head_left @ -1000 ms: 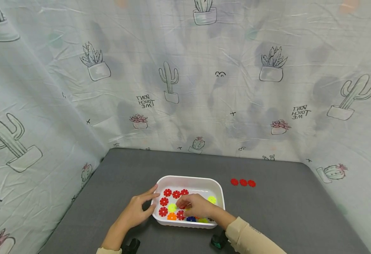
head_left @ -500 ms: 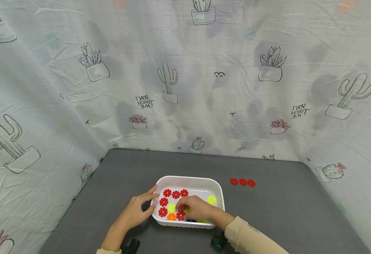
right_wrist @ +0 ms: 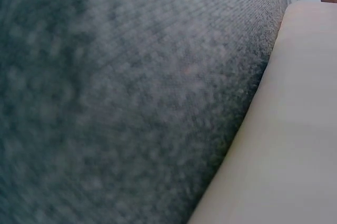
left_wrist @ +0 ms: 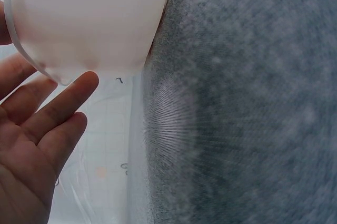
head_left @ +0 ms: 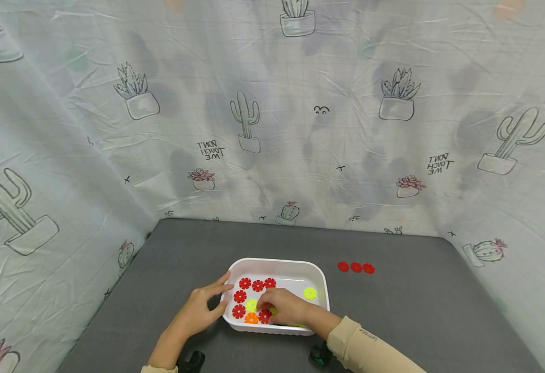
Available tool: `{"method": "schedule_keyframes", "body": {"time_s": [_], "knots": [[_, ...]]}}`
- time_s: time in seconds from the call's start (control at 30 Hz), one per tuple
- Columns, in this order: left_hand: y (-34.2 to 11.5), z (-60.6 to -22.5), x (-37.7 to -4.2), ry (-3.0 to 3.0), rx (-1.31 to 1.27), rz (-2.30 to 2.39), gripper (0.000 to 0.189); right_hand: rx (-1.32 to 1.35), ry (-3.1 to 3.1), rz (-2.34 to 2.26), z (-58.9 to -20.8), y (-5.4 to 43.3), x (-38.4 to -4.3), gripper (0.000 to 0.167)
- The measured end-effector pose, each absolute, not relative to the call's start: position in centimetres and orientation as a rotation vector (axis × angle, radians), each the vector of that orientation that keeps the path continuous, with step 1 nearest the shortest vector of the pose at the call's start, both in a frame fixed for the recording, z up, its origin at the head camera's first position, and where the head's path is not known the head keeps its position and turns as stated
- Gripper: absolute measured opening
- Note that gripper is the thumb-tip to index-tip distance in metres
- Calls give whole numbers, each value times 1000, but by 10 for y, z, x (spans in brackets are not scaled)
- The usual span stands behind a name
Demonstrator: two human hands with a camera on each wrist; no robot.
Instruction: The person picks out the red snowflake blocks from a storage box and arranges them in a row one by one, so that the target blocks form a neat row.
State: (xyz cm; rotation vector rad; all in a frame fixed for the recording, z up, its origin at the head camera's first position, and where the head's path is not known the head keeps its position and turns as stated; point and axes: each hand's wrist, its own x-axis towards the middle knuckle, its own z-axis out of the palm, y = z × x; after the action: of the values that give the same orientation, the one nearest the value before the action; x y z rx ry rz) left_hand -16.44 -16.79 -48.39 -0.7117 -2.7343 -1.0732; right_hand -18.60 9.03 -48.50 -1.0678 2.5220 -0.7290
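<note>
Grey in colour, the table [head_left: 184,248] is topped by a white tray [head_left: 296,272]. The tray's left end is touched by the left hand [head_left: 201,311], fingers spread. Over the tray's near middle, the right hand [head_left: 285,305] is bent; whether anything is pinched cannot be told. Inside the tray, red discs [head_left: 240,297], an orange disc [head_left: 251,318] and yellow discs [head_left: 310,293] are contained; right of the tray, three red discs [head_left: 356,267] are lined up. More discs are now covered by the right hand than a moment ago, so handling there seems unfinished.

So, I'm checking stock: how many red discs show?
9. Three red discs in a row on the table, right of the tray; six inside: three farthest back, two at left, one beside the orange disc. The right hand may hide more.
</note>
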Motion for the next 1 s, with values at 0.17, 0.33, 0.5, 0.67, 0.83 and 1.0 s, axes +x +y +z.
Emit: {"method": "schedule_keyframes", "body": {"time_s": [0.17, 0.33, 0.5, 0.67, 0.83, 1.0], "knots": [[-168, -485, -164, -2745, -700, -1074, 38, -1137, 2573, -640, -486, 90, -186, 24], [-167, -485, -164, -2751, -704, -1077, 38, -1211, 2600, -600, -487, 91, -185, 23], [-167, -485, -164, -2754, -699, -1077, 38, -1238, 2593, -615, -488, 91, -184, 24], [-168, -485, -164, -2760, -688, -1086, 38, -1250, 2580, -642, -487, 91, -183, 24], [-168, -485, -164, -2754, -695, -1079, 37, -1240, 2570, -642, -485, 90, -183, 23], [-168, -485, -164, -2752, -698, -1078, 37, -1197, 2541, -684, -485, 91, -184, 23]]}}
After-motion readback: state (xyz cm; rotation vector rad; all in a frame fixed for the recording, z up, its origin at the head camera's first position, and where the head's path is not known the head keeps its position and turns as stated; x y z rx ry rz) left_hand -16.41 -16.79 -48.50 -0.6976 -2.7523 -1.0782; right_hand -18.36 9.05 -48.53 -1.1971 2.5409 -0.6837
